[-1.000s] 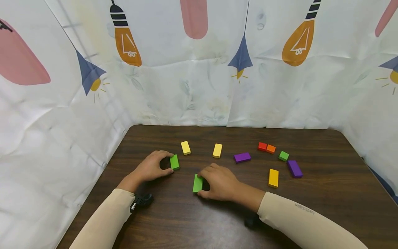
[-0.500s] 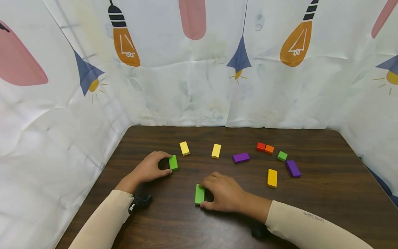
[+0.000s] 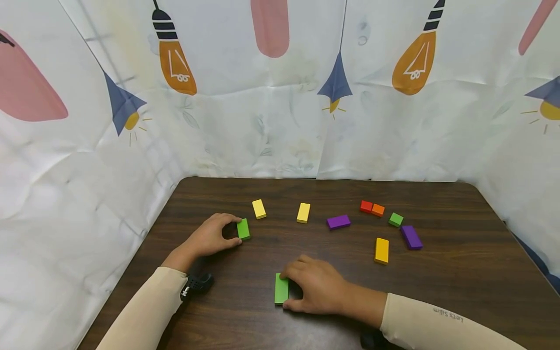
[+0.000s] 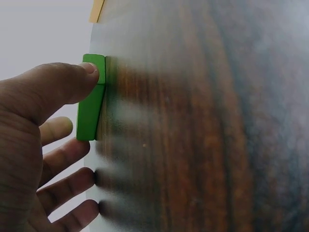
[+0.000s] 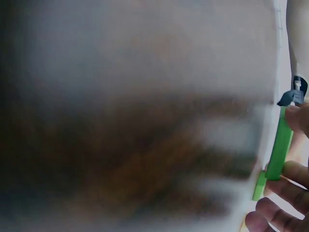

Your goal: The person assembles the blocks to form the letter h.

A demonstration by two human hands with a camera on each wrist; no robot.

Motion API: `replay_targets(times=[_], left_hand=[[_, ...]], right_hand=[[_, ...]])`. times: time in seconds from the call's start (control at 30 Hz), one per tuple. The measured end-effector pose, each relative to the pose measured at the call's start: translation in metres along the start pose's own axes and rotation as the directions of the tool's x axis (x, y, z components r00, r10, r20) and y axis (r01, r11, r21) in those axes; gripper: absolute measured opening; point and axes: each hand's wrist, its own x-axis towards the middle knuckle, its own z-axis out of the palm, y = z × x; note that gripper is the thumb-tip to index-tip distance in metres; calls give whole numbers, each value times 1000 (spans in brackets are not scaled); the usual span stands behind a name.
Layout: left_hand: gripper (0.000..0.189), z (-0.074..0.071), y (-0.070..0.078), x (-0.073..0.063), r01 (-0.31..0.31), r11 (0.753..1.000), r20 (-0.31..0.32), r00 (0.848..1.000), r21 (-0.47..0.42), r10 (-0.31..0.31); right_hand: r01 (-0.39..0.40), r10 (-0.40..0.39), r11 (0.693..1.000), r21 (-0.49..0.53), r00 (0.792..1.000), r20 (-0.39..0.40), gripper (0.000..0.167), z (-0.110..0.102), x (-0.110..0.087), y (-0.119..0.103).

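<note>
On a dark wooden bench (image 3: 245, 321), left hand (image 3: 213, 237) and right hand (image 3: 321, 287) each pinch a block

Toward the left edge, the left hand pinches the left green block (image 3: 243, 229) end to end, thumb at its near end; the left wrist view shows the other fingers fanned apart. Closer to the near edge, the right hand pinches the right green block (image 3: 281, 289) the same way; whether it rests on the wood is unclear. Gripping the short ends probably keeps each block straight and its broad top uncovered.

Just beyond the left green block, toward the far edge, a pale yellow block (image 3: 259, 209) would obstruct a slide that way. A second yellow block (image 3: 303, 213) and a purple block (image 3: 339, 222) lie farther right. Toward the far right corner sit red (image 3: 366, 206) and orange (image 3: 378, 210) blocks side by side, a small green block (image 3: 395, 219), another purple block (image 3: 411, 237) and, nearer, an amber block (image 3: 381, 251). A printed curtain (image 3: 245, 121) hangs behind the far edge.
</note>
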Motion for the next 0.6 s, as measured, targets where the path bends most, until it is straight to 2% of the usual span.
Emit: replay_targets(times=[0.4,0.6], left_hand=[[62,-1,-1,0,24,1000,12,1000,-5,-24],[64,-2,0,1,38,999,27,999,-8,-38]], right_hand=[[34,-34,999,7,999,10,51,4,-6,-5],[22,-22,1000,9,999,37,53,5,-7,-5]])
